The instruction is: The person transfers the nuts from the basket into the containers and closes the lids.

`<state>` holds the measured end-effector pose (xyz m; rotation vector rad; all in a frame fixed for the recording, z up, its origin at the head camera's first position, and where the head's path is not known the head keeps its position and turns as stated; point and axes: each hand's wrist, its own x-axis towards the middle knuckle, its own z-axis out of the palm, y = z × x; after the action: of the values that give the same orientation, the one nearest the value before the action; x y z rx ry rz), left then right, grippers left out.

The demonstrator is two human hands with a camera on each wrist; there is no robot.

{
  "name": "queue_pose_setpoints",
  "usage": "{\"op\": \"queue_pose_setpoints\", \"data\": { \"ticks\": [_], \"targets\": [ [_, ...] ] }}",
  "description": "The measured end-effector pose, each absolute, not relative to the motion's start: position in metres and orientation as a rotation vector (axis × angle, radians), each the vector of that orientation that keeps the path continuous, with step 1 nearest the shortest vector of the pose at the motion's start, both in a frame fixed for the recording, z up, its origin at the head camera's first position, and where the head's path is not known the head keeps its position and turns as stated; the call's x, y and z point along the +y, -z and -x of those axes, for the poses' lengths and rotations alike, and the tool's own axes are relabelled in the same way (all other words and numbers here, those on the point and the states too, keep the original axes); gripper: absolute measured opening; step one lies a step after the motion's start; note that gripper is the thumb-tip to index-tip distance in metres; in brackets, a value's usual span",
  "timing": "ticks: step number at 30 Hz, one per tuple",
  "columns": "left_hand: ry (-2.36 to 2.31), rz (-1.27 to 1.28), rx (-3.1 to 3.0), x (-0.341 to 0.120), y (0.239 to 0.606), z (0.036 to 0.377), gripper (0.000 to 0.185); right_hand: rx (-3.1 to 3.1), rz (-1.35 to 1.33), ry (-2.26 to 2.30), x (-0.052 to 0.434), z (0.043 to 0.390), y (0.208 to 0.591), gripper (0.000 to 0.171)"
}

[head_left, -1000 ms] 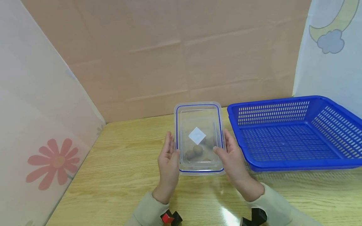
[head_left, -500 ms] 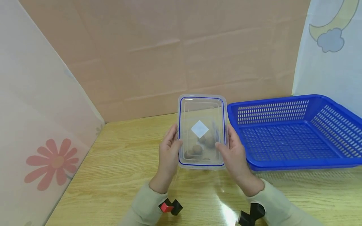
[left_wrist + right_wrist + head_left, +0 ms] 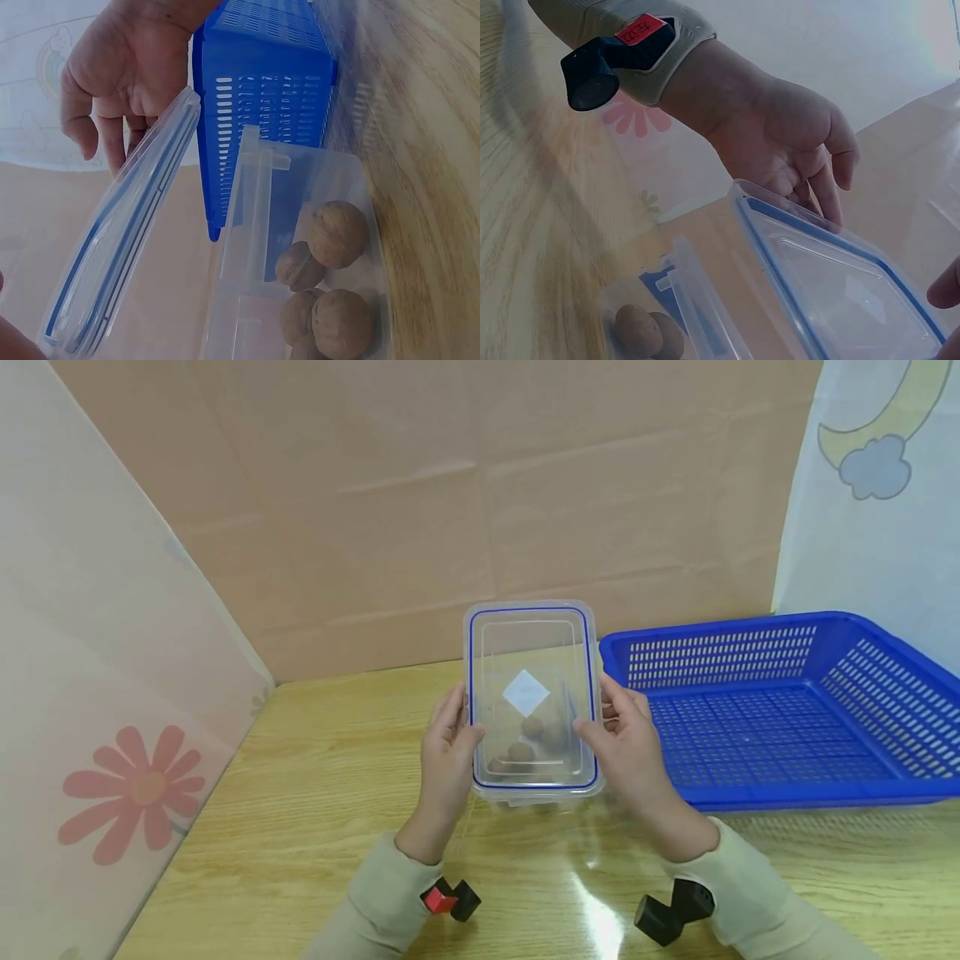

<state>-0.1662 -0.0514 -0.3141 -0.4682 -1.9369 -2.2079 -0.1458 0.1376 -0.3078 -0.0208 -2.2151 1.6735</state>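
Note:
A clear plastic lid with a blue seal and a white diamond label is held between both hands. My left hand grips its left edge, thumb on top and fingers at the side. On the opposite edge, my right hand pinches it the same way. Below the lid stands a clear plastic container on the table, holding several walnuts. Both wrist views show the lid tilted and apart from the container's rim. In the head view the lid covers most of the container, and walnuts show through it.
A large blue plastic basket with slotted walls stands on the right, close beside the right hand. The wooden table meets a tan cloth backdrop behind. A flower-printed sheet borders the left side.
Both hands have moved the lid up in the head view, toward the backdrop. It went slightly right, then back left. The fingers have closed more firmly round its edges. The basket stays put.

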Motion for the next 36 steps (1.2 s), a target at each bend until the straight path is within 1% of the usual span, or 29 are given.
{"op": "queue_pose_setpoints", "data": {
  "ticks": [5,9,15,19,25,32,36],
  "targets": [
    [2.174,0.365,-1.988,-0.052,0.314,0.165,0.060,-2.338,0.062,-1.686,0.140,0.145,0.303,0.061],
    [2.034,0.278,-2.089,-0.052,0.316,0.164,0.060,-2.395,0.083,-1.716,0.140,0.144,0.304,0.061],
    [1.868,0.268,-2.166,-0.052,0.320,0.163,0.061,-2.411,0.083,-1.761,0.140,0.143,0.304,0.061],
    [1.824,0.315,-2.173,-0.053,0.320,0.163,0.064,-2.420,0.066,-1.754,0.140,0.143,0.302,0.060],
    [1.734,0.475,-2.249,-0.054,0.320,0.161,0.072,-2.407,0.044,-1.767,0.142,0.142,0.296,0.059],
    [1.603,0.640,-2.295,-0.060,0.320,0.162,0.084,-2.463,-0.020,-1.820,0.147,0.141,0.293,0.067],
    [1.572,0.687,-2.300,-0.062,0.317,0.163,0.089,-2.454,-0.062,-1.940,0.150,0.142,0.294,0.068]
  ]
}}
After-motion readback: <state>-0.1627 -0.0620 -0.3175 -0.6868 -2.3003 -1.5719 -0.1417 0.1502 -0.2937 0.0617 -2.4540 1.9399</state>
